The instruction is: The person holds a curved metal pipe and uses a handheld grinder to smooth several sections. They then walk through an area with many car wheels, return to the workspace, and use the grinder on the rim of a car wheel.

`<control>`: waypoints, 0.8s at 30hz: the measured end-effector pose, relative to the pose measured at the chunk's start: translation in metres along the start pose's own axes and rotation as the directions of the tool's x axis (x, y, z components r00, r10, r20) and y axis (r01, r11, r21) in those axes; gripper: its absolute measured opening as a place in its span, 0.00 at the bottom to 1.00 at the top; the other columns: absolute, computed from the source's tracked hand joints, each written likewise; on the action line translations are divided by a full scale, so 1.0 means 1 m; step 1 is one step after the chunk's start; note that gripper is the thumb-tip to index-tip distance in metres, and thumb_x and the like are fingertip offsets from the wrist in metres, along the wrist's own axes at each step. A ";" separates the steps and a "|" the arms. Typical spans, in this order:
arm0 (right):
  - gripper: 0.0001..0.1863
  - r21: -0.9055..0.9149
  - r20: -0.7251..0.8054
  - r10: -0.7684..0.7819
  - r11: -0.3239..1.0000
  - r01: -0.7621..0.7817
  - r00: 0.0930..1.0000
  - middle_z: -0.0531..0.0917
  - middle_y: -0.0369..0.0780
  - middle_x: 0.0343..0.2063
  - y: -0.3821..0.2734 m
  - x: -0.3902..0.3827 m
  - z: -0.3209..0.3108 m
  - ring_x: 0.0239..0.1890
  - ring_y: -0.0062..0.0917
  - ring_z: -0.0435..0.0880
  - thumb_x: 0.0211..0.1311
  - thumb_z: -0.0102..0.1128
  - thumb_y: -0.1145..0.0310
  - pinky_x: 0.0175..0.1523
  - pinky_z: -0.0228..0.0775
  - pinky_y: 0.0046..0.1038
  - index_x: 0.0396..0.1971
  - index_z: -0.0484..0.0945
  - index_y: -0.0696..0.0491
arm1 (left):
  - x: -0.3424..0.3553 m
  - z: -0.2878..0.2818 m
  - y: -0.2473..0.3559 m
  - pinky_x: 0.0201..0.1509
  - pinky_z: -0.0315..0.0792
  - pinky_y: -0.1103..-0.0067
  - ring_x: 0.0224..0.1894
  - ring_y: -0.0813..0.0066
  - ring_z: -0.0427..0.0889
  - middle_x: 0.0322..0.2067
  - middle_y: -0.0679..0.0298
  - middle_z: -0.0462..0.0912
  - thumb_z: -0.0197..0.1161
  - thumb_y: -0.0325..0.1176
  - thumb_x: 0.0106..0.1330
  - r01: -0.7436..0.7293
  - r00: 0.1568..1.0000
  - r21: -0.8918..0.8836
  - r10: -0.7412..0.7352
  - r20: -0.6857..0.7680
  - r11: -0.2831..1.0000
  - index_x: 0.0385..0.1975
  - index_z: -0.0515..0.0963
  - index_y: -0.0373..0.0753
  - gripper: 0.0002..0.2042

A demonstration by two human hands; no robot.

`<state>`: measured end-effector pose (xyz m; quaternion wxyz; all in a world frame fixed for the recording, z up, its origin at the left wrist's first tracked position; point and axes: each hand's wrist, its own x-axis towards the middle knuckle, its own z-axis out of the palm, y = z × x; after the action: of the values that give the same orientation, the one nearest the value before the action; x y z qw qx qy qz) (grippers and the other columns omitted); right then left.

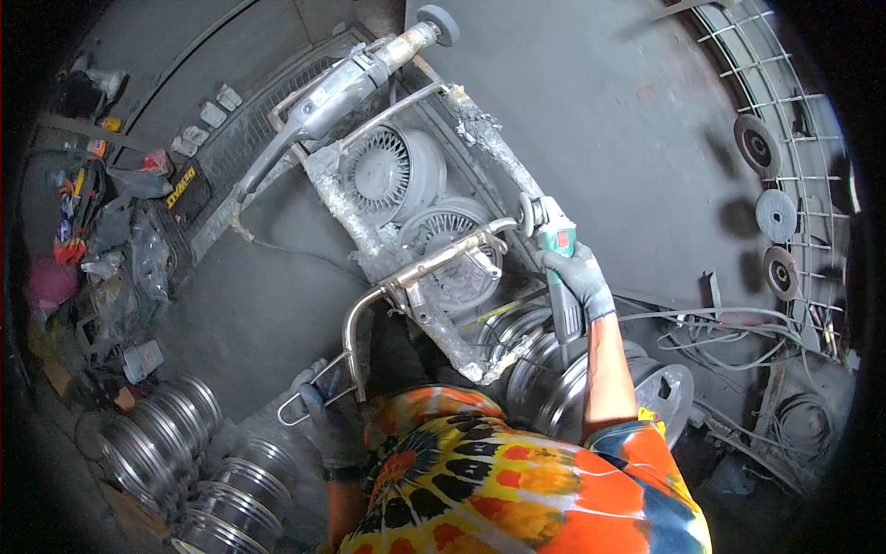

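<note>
Two gloved hands were both closed: the right hand point(583, 280) wrapped the body of a green angle grinder point(556, 237), whose disc point(527, 214) stood beyond the fingers, beside the far end of a bent metal tube point(434, 262). The left hand point(321, 397) was curled about the tube's near end, at its wire loop point(293, 413) — the tube's long bend reached forward and rightward from that grip, above wheel rims point(459, 277).
</note>
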<state>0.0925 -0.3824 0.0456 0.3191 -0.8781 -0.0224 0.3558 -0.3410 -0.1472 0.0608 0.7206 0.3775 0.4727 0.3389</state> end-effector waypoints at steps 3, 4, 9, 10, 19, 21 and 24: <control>0.36 -0.074 -0.002 -0.069 0.995 0.068 0.998 0.92 0.44 0.47 0.000 0.000 0.002 0.48 0.31 0.90 0.54 0.81 0.51 0.59 0.80 0.35 0.60 0.85 0.57 | -0.002 -0.005 -0.006 0.73 0.75 0.61 0.65 0.60 0.79 0.60 0.56 0.79 0.55 0.53 0.86 0.024 0.999 -0.010 -0.025 -0.036 1.000 0.63 0.73 0.39 0.23; 0.34 -0.130 -0.020 -0.105 0.986 0.102 0.994 0.92 0.43 0.45 0.000 -0.001 0.004 0.46 0.29 0.89 0.54 0.81 0.53 0.57 0.81 0.35 0.57 0.86 0.58 | 0.001 -0.007 -0.008 0.73 0.75 0.62 0.65 0.61 0.79 0.59 0.56 0.80 0.55 0.53 0.86 0.014 0.999 0.008 -0.014 -0.042 1.000 0.63 0.73 0.39 0.23; 0.36 -0.078 0.093 -0.166 0.982 0.174 0.982 0.91 0.44 0.47 0.001 -0.002 0.004 0.49 0.30 0.89 0.54 0.82 0.54 0.59 0.80 0.35 0.61 0.84 0.57 | 0.008 -0.022 -0.023 0.74 0.74 0.62 0.65 0.61 0.79 0.62 0.56 0.79 0.55 0.54 0.86 -0.050 0.998 0.002 0.049 0.029 0.999 0.64 0.73 0.38 0.24; 0.38 -0.062 0.108 -0.127 0.989 0.135 0.986 0.91 0.45 0.48 0.002 0.000 0.000 0.51 0.31 0.89 0.54 0.83 0.54 0.61 0.80 0.35 0.63 0.82 0.57 | 0.008 -0.024 -0.026 0.74 0.74 0.61 0.66 0.61 0.79 0.62 0.55 0.79 0.55 0.54 0.86 -0.050 0.998 -0.030 0.051 0.039 0.998 0.64 0.73 0.38 0.24; 0.40 0.054 0.140 -0.215 0.976 0.209 0.967 0.91 0.42 0.51 0.005 -0.002 0.001 0.53 0.29 0.89 0.54 0.83 0.53 0.63 0.79 0.34 0.65 0.81 0.57 | 0.005 -0.019 -0.024 0.75 0.74 0.61 0.68 0.59 0.79 0.64 0.53 0.79 0.51 0.53 0.88 -0.073 0.996 0.058 0.070 0.053 0.996 0.66 0.74 0.36 0.25; 0.38 0.023 0.058 -0.282 0.959 0.282 0.958 0.91 0.41 0.48 0.001 -0.005 0.006 0.50 0.28 0.88 0.56 0.81 0.55 0.60 0.79 0.33 0.64 0.81 0.58 | 0.003 -0.019 -0.022 0.73 0.76 0.62 0.66 0.58 0.80 0.65 0.53 0.79 0.50 0.52 0.88 -0.041 0.997 0.050 0.038 0.060 0.998 0.66 0.73 0.35 0.25; 0.44 -0.055 0.092 -0.121 0.990 0.126 0.988 0.90 0.44 0.55 -0.004 -0.007 -0.005 0.58 0.30 0.88 0.52 0.85 0.52 0.67 0.78 0.34 0.68 0.79 0.56 | 0.006 -0.020 -0.022 0.69 0.80 0.64 0.63 0.56 0.84 0.65 0.53 0.78 0.50 0.52 0.88 -0.030 0.999 0.047 0.028 0.042 0.998 0.66 0.73 0.34 0.26</control>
<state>0.0908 -0.3838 0.0550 0.3125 -0.8677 -0.1018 0.3729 -0.3554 -0.1485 0.0338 0.7161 0.4082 0.4601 0.3300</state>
